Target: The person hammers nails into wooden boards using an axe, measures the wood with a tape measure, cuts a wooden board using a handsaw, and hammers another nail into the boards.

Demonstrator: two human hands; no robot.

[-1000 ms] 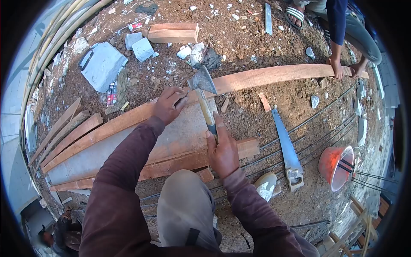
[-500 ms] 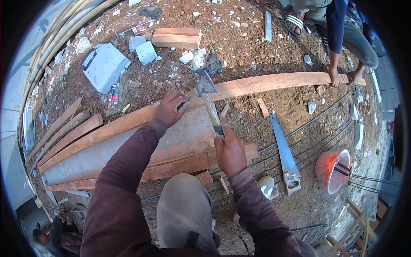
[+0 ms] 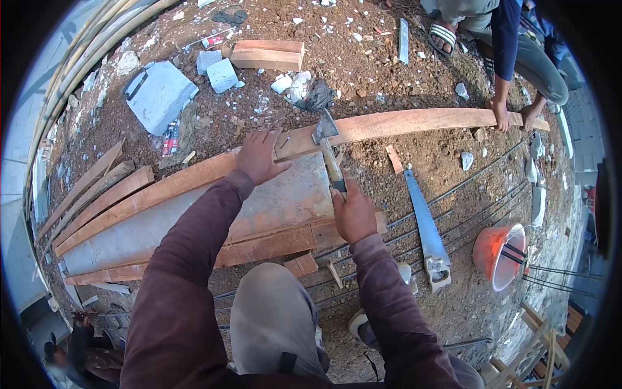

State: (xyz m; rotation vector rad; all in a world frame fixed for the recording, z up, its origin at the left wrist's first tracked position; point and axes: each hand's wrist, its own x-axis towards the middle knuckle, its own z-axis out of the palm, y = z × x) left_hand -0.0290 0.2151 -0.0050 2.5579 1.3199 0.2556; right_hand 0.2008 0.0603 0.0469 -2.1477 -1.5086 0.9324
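My left hand lies flat on a long wooden plank, its fingers extended. Just right of those fingertips, a nail sticks up from the plank. My right hand is wrapped around the handle of a hatchet, whose broad metal head is over the plank, to the right of the nail. Whether that head touches the wood I cannot tell. Below the plank is a grey flat panel, bordered on its near side by another wooden plank.
At the plank's far right end, a co-worker's hands rest on it. A handsaw and an orange bucket are to the right, near several steel rods. Wood blocks and a large pale stone block lie beyond the plank.
My left hand has gone from curled fingers to lying flat on the plank, and the nail now shows standing. The hatchet has shifted slightly right and its head has turned.
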